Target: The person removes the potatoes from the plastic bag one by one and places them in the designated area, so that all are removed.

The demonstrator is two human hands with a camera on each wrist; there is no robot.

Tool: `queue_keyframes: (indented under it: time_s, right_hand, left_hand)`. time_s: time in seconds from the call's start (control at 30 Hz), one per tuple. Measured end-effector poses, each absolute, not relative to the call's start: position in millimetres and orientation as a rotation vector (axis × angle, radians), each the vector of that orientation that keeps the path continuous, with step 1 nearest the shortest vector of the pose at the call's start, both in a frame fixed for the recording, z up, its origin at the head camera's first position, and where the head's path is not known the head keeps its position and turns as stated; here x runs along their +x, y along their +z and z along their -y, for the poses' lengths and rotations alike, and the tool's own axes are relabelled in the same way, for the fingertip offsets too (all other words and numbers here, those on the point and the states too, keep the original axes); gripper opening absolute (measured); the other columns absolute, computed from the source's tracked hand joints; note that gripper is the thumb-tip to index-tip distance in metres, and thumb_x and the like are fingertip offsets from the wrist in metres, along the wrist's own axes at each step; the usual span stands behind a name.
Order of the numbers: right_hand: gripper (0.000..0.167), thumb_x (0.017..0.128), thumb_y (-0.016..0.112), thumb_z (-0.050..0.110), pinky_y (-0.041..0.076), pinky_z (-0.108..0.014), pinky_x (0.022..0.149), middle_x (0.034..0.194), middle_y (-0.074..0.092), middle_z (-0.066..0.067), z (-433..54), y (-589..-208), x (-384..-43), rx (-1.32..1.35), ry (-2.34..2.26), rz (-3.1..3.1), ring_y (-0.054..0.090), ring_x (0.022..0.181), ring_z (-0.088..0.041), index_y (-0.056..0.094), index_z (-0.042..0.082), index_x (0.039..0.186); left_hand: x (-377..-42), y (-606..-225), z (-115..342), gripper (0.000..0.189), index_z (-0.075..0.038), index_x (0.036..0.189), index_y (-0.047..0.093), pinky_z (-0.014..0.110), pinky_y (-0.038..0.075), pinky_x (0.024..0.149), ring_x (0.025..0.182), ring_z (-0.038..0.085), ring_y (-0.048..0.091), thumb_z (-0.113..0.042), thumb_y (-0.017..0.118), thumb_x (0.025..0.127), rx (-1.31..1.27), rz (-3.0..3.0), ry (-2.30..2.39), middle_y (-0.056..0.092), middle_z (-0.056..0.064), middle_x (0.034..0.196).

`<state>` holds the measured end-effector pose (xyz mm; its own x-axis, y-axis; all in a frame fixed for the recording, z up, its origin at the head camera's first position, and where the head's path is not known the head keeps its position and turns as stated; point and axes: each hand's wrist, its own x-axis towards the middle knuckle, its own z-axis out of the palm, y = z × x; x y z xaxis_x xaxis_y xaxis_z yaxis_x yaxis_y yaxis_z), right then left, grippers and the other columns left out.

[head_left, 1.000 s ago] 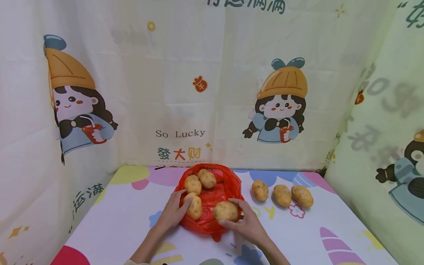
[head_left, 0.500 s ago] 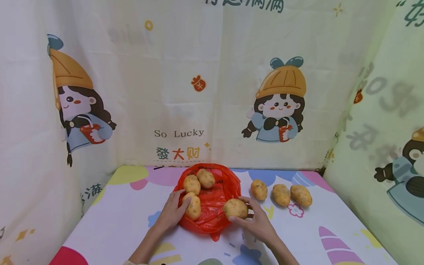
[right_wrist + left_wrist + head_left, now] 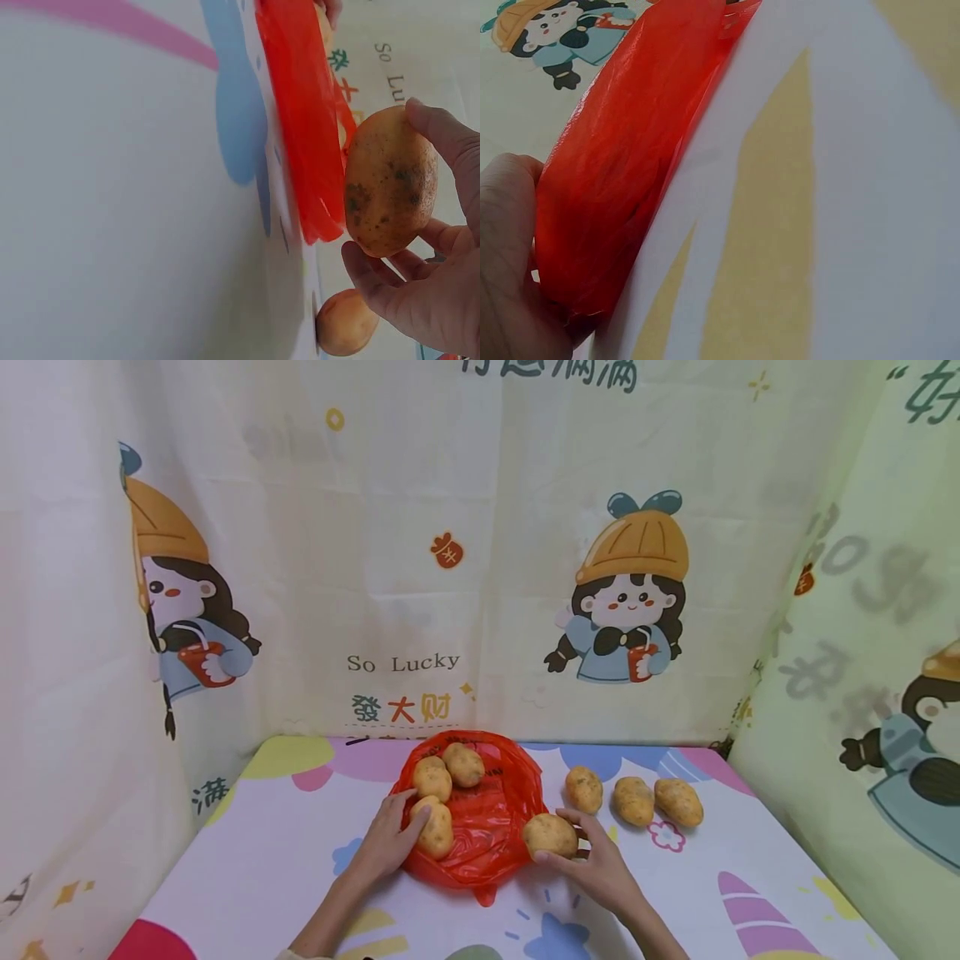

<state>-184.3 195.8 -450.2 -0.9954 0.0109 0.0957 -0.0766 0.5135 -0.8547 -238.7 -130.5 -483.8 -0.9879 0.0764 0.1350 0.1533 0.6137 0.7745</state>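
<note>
A red plastic bag (image 3: 480, 860) lies spread on the table, its rim rolled into a low round wall. Inside, along the left side, sit three potatoes; the nearest potato (image 3: 432, 828) is by my left thumb. My left hand (image 3: 390, 835) grips the bag's left rim, which the left wrist view shows as a red wall (image 3: 622, 165) beside the hand. My right hand (image 3: 592, 860) holds a potato (image 3: 550, 836) between thumb and fingers at the bag's right rim. Up close, this potato (image 3: 391, 180) has dark spots and is raised off the table.
Three more potatoes lie on the table right of the bag: one potato (image 3: 583, 790) nearest it, a middle potato (image 3: 633, 802) and a right potato (image 3: 678, 802). A patterned tablecloth (image 3: 262, 860) covers the table, and printed curtains (image 3: 375, 527) hang behind and at both sides.
My right hand has moved right with its potato, from over the bag's inside to its right rim. The left hand stays at the left rim.
</note>
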Motion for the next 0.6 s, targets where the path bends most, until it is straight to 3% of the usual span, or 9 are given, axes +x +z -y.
queue_keyframes:
  time_s: [0.6]
  right_hand:
    - [0.073,0.077,0.091,0.030,0.054,-0.026,0.086,0.135,0.060,-0.009,-215,-457,-183,0.063,1.449,2.661,0.058,0.119,-0.025,0.058,0.008,0.138]
  left_hand:
    - [-242,-487,131,0.069,-0.003,0.150,0.044,0.065,0.035,0.113,0.139,0.043,0.041,-0.051,0.054,0.102,-0.185,2.740,-1.346,0.043,0.023,0.150]
